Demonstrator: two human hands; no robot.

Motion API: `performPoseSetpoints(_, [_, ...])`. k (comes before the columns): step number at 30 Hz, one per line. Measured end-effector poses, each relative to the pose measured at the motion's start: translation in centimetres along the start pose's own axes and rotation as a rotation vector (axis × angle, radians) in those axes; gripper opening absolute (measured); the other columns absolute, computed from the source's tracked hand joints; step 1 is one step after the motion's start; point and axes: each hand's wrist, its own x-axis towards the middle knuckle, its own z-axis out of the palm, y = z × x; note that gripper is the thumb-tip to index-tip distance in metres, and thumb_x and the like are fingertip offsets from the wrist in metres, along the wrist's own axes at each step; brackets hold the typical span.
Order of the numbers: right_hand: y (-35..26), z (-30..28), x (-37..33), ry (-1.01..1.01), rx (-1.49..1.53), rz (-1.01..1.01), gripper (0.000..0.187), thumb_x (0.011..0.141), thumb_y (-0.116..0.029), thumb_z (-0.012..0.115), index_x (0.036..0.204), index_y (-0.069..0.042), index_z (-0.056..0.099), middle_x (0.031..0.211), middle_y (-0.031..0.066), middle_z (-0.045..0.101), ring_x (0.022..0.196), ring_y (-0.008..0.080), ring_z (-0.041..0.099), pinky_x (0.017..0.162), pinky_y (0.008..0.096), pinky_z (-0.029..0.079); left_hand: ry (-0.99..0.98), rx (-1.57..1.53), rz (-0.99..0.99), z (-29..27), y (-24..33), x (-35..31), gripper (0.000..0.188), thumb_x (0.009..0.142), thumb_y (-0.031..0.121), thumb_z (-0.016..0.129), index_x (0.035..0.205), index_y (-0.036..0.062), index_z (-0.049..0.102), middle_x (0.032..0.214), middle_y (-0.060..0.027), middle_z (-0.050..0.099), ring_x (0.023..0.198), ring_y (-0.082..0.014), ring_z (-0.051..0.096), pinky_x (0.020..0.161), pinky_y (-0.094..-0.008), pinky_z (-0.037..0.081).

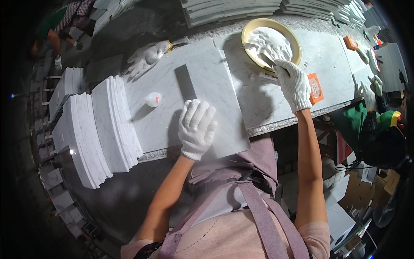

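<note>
My left hand, in a white knitted glove, lies over the left edge of a pale grey marble tile, its fingers loosely extended and gripping nothing visible. My right hand, gloved alike, is closed around a scraper. The scraper's blade reaches into a yellow basin of white powder or paste; its handle is hidden by the glove. An orange box lies just right of that hand. Beside the basin's near rim is a small printed box, partly covered by my hand.
A round white container and a spare glove lie on the marble worktop. Stacked slabs stand left and at the back. A co-worker is at the right, another person far left.
</note>
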Motion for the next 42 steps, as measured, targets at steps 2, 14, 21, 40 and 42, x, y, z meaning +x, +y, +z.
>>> performPoseSetpoints(2, [-0.2, 0.3, 0.7, 0.037, -0.078, -0.046, 0.027, 0.1, -0.027, 0.065, 0.111, -0.007, 0.079, 0.095, 0.0171, 0.076, 0.089, 0.0362, 0.074, 0.079, 0.0412, 0.056, 0.011, -0.005, 0.002, 0.1, -0.1, 0.0, 0.034, 0.101, 0.027, 0.064, 0.127, 0.0083, 0.074, 0.139, -0.0122, 0.066, 0.138, -0.0362, 0.056, 0.12, -0.0554, 0.041])
performPoseSetpoints(14, [-0.3, 0.1, 1.6, -0.138, 0.338, 0.281, 0.03, 0.099, -0.022, 0.069, 0.122, -0.005, 0.078, 0.089, 0.0056, 0.076, 0.072, 0.0084, 0.069, 0.06, 0.0259, 0.053, 0.001, -0.002, -0.009, 0.2, -0.2, -0.1, 0.034, 0.098, 0.031, 0.065, 0.124, 0.0098, 0.074, 0.137, -0.0104, 0.064, 0.137, -0.0353, 0.054, 0.119, -0.0558, 0.042])
performPoseSetpoints(21, [-1.1, -0.1, -0.3, -0.089, 0.523, 0.263, 0.031, 0.104, -0.022, 0.069, 0.127, -0.002, 0.075, 0.074, -0.0033, 0.064, 0.061, 0.0029, 0.054, 0.051, 0.0211, 0.043, 0.004, 0.009, -0.015, -0.4, 0.2, 0.4, 0.035, 0.094, 0.028, 0.066, 0.122, 0.0094, 0.074, 0.134, -0.011, 0.065, 0.133, -0.0347, 0.056, 0.119, -0.055, 0.042])
performPoseSetpoints(40, [-5.9, 8.8, -8.4, -0.045, 0.16, -0.262, 0.026, 0.099, -0.009, 0.071, 0.124, -0.004, 0.075, 0.099, 0.0083, 0.077, 0.078, 0.0171, 0.071, 0.074, 0.033, 0.057, 0.062, -0.001, -0.01, -0.5, 0.1, 0.3, 0.036, 0.103, 0.035, 0.059, 0.12, 0.0061, 0.073, 0.13, -0.0124, 0.067, 0.131, -0.0358, 0.058, 0.116, -0.0548, 0.044])
performPoseSetpoints(42, [-6.2, 8.6, -8.7, 0.006, 0.056, -0.398, 0.025, 0.098, -0.008, 0.071, 0.123, -0.005, 0.076, 0.099, 0.01, 0.077, 0.081, 0.0209, 0.073, 0.075, 0.034, 0.057, 0.085, 0.009, -0.002, -0.4, 0.0, 0.1, 0.036, 0.103, 0.035, 0.059, 0.12, 0.0059, 0.073, 0.132, -0.0127, 0.066, 0.133, -0.0359, 0.057, 0.117, -0.0546, 0.044])
